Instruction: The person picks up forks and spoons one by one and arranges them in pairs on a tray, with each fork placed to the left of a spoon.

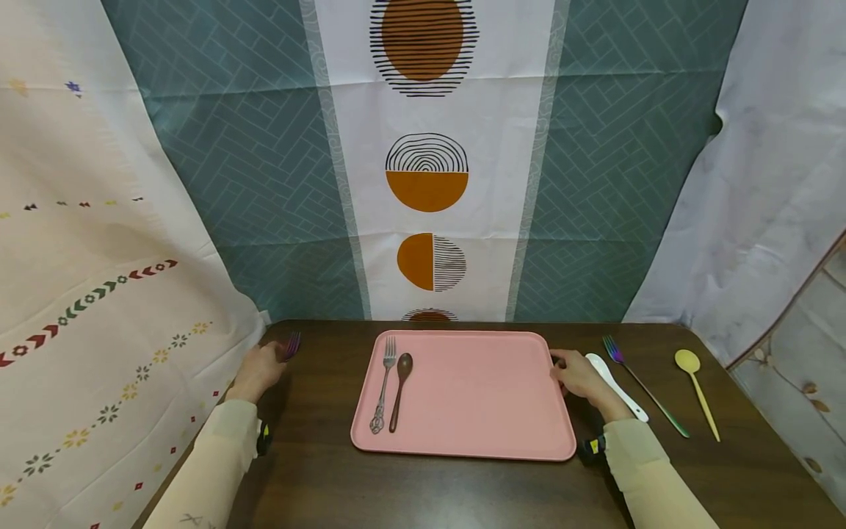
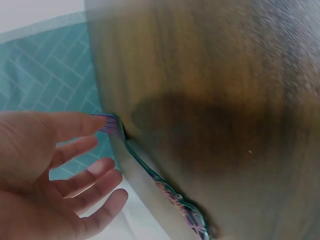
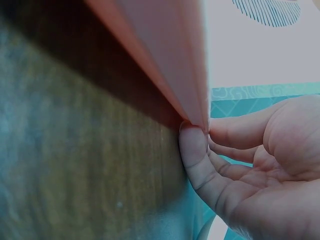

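Observation:
A pink rectangular tray [image 1: 479, 393] lies on the dark wooden table, with a silver fork [image 1: 381, 393] and a brown spoon [image 1: 402, 378] side by side at its left end. At the tray's right edge, my right hand [image 1: 584, 378] pinches the rim between thumb and fingers; the right wrist view shows the rim [image 3: 192, 107] close up. My left hand [image 2: 65, 170] is over the table's left edge, fingers spread and relaxed. Beside it lies an iridescent purple-green fork [image 2: 150, 170], its tines partly behind a fingertip. Whether that fingertip touches the fork, I cannot tell.
Right of my right hand lie a white spoon [image 1: 617, 388], another iridescent fork [image 1: 641, 382] and a yellow spoon [image 1: 697, 389]. Patterned cloth [image 1: 429, 279] hangs behind the table [image 1: 370, 492], and a light cloth [image 1: 132, 316] hangs along its left side.

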A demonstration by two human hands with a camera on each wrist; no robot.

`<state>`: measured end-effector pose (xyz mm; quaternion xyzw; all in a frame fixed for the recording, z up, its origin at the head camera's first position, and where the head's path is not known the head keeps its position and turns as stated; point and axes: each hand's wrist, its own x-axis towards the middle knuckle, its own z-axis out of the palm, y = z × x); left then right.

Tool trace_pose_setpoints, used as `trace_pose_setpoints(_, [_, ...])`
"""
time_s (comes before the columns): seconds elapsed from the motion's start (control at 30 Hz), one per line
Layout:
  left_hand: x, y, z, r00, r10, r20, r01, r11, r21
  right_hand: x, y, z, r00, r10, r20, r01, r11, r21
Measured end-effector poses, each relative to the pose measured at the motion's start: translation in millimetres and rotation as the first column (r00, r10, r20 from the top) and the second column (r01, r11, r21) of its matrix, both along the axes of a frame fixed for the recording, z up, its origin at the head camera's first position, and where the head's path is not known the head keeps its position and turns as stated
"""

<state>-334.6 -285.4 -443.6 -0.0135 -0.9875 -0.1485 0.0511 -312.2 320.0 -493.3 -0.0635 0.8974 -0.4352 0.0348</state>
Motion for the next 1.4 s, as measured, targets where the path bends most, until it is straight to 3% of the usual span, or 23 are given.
trace_pose_setpoints(0.33, [-2.3,-7,-16.0,0.991,0.048,0.128,-0.052,0.998,0.025,-0.6,0,-0.8,1.0,-0.015,0.005,0.015,1.0,0.005])
trace_pose_setpoints(0.77, [-0.7,-4,-18.0,0.997,0.034,0.073,-0.036,0.999,0.02,-1.5,0,0.4,0.999,-0.023,0.023,0.023,1.0,0.013])
trace_pose_setpoints(1.0, [-5.2,-6,-23.6,0.999,0.019,0.026,-0.018,1.0,-0.012,-2.2,1,0.7,0.999,-0.019,0.027,0.019,1.0,0.011])
trace_pose_setpoints(1.4, [-9.5,-6,-22.8,0.997,0.051,0.058,-0.051,0.999,0.004,-2.4,1,-0.8,1.0,-0.02,0.012,0.02,1.0,-0.003])
